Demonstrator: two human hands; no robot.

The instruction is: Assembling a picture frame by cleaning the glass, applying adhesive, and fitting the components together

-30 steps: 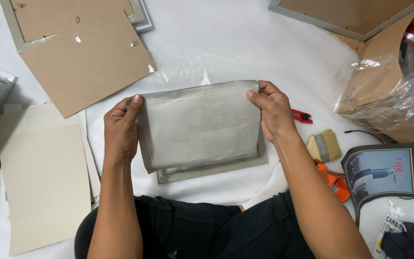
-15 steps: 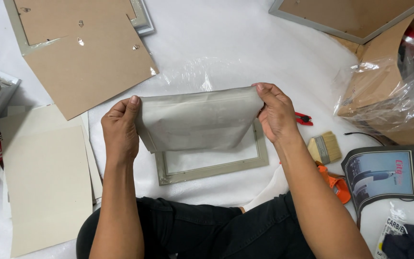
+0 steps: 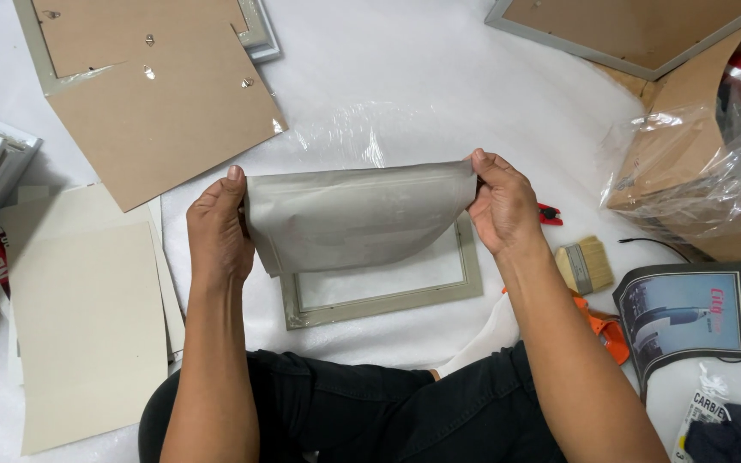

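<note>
We've got our left hand (image 3: 219,230) and right hand (image 3: 499,206) pinching a floppy grey sheet (image 3: 353,214) mid-frame, bowed over a rectangular grey frame (image 3: 388,296).

Grey sheet (image 3: 353,214), grey-green frame (image 3: 388,300)

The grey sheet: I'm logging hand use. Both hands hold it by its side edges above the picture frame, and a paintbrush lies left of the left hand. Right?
Not quite. In the head view both hands, left hand and right hand, hold the grey sheet above the picture frame, but the paintbrush lies right of the right hand.
</note>
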